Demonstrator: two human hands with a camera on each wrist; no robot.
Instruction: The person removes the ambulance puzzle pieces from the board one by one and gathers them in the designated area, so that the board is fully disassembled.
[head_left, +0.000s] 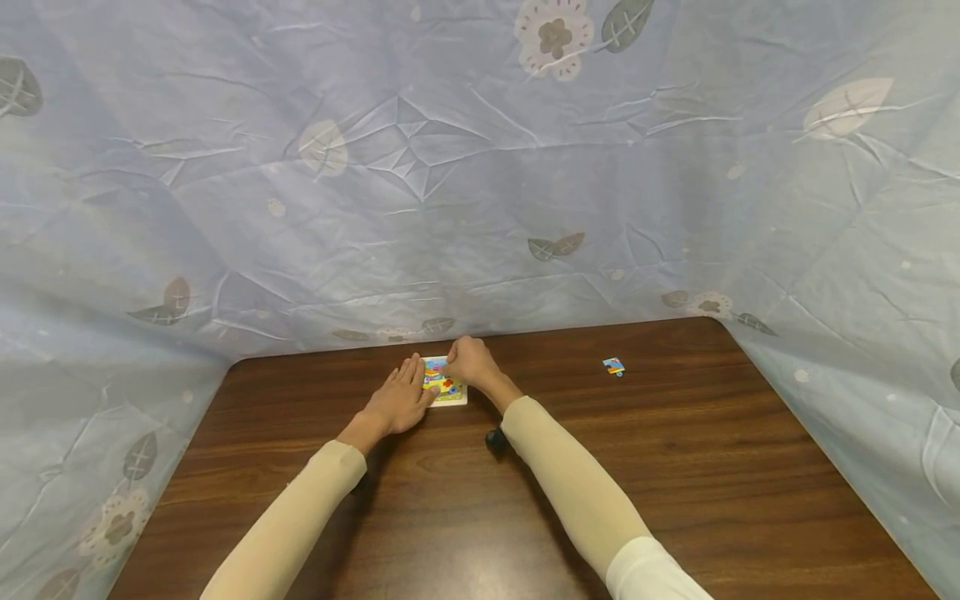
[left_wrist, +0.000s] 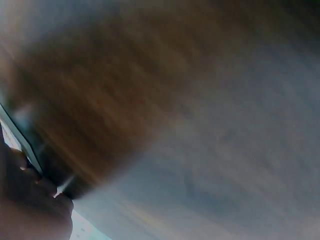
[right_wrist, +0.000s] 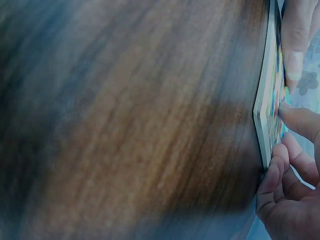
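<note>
Lying just below the centre of the frame in the head view, a small rectangular picture-puzzle board with a pale border and a yellow, blue and red printed face [head_left: 455, 392] sits between two bare hands; any lettering on it is too small to make out. The left hand [head_left: 400, 400] lies along its left edge, fingers nearly straight and close together, thumb reaching over the face. The right hand [head_left: 471, 364] is at its upper right, fingers curled, thumb and fingertips at the printed face in the right wrist view; whether they pinch a piece I cannot tell. A loose blue-and-orange jigsaw piece [head_left: 614, 367] lies well apart, right of centre, on the dark brown wood-grain table [head_left: 675, 467]. Cream sleeves [head_left: 577, 483] cover the forearms. Pale blue-grey fabric with leaves and flowers [head_left: 465, 208] fills the upper frame and both sides; the left wrist view is mostly blurred
</note>
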